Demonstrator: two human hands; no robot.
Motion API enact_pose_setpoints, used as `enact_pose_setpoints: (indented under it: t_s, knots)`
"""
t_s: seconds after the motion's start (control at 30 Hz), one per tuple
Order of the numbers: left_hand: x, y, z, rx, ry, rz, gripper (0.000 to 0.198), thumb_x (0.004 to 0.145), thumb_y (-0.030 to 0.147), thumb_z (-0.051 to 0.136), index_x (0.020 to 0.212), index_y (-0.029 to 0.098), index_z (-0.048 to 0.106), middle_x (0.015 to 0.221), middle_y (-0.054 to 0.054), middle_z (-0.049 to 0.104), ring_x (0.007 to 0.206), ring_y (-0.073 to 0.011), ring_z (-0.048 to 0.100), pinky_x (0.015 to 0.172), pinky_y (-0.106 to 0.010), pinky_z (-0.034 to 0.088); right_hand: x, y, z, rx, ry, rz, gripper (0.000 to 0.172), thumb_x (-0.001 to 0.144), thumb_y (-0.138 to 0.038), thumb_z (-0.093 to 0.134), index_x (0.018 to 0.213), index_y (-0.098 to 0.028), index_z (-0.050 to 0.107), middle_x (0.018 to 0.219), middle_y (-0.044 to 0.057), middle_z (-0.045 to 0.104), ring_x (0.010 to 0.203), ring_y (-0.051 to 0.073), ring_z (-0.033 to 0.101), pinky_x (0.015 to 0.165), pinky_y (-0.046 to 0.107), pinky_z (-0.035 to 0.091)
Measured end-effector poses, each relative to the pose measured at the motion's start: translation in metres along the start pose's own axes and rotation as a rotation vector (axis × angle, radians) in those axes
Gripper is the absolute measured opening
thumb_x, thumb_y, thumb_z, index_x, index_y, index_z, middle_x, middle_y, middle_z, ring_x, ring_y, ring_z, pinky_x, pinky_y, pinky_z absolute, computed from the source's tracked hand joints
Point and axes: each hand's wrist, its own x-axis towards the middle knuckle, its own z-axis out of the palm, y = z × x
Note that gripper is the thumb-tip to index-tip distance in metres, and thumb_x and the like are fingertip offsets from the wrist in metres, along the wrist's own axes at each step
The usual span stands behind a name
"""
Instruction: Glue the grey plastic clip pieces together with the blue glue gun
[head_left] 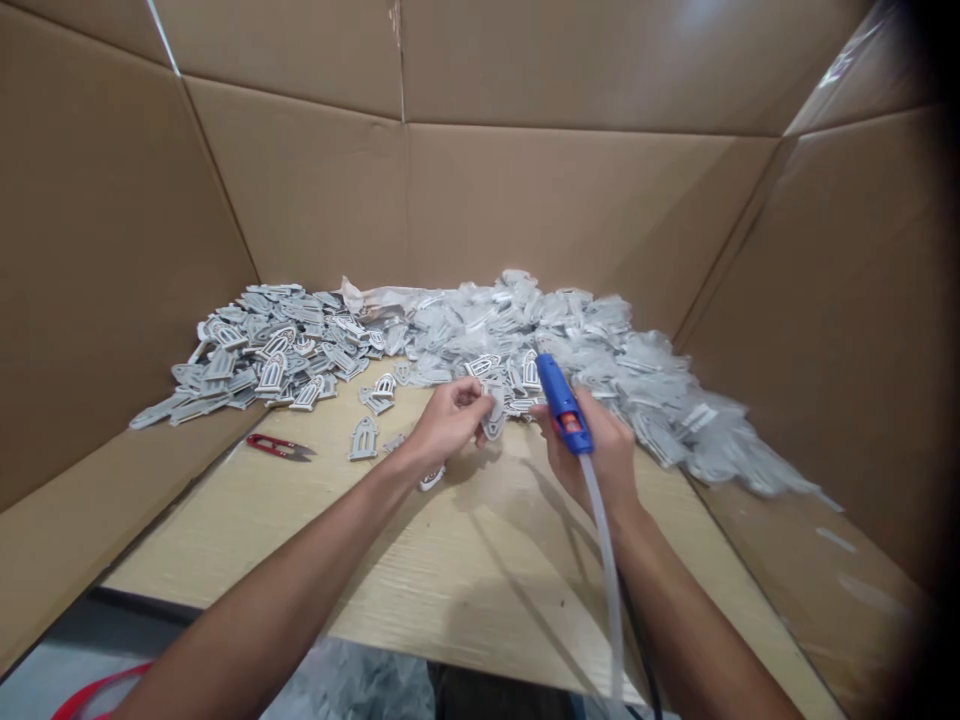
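My left hand (455, 418) pinches a small grey arched window-shaped piece (493, 412) above the middle of the table. Closed around a blue glue gun (561, 400) is my right hand (600, 450); a translucent glue stick (604, 540) runs out of the gun's rear toward me. The gun's nozzle points away, toward the heap at the back, and stands apart from the held piece. Near my left wrist lie a loose grey arched piece (364, 439) and a white-faced one (432, 479), partly hidden by my forearm.
Many arched pieces (274, 345) are heaped at the back left. A larger heap in clear plastic bags (600, 340) spreads across the back and right. Red thread snips (279, 447) lie on the left of the wooden table (390, 560). Cardboard walls (525, 200) enclose the sides and back.
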Motion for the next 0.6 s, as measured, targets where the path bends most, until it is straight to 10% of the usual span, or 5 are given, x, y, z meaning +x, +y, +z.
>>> enact_pose_setpoints:
  t_s: [0.17,0.33,0.6]
  knots:
    - [-0.003,0.001,-0.002,0.048,-0.184,0.012,0.024,0.087,0.037,0.066,0.077,0.016,0.062,0.065,0.003,0.052,0.055,-0.0082,0.044,0.051,-0.021,0.032,0.010,0.006,0.005,0.532,-0.165,0.483,0.052,0.089,-0.072,0.057,0.091,-0.021,0.067,0.082,0.010,0.076,0.074,0.025,0.074,0.068,0.035,0.057]
    - [-0.011,0.003,-0.002,0.209,-0.491,0.015,0.028,0.091,0.039,0.062,0.078,0.016,0.068,0.068,0.001,0.054,0.059,-0.0099,0.041,0.055,-0.024,0.028,0.017,0.006,0.004,1.134,-0.195,0.642,0.048,0.077,-0.067,0.077,0.075,-0.022,0.062,0.100,0.010,0.079,0.089,0.025,0.077,0.078,0.033,0.062]
    - [-0.006,-0.001,-0.004,0.314,-0.420,0.008,0.032,0.094,0.043,0.057,0.081,0.015,0.064,0.070,0.001,0.051,0.063,-0.0108,0.041,0.059,-0.024,0.029,0.019,0.004,-0.003,1.123,-0.202,0.698,0.052,0.067,-0.064,0.085,0.074,-0.021,0.058,0.069,-0.002,0.068,0.045,0.009,0.058,0.039,0.019,0.041]
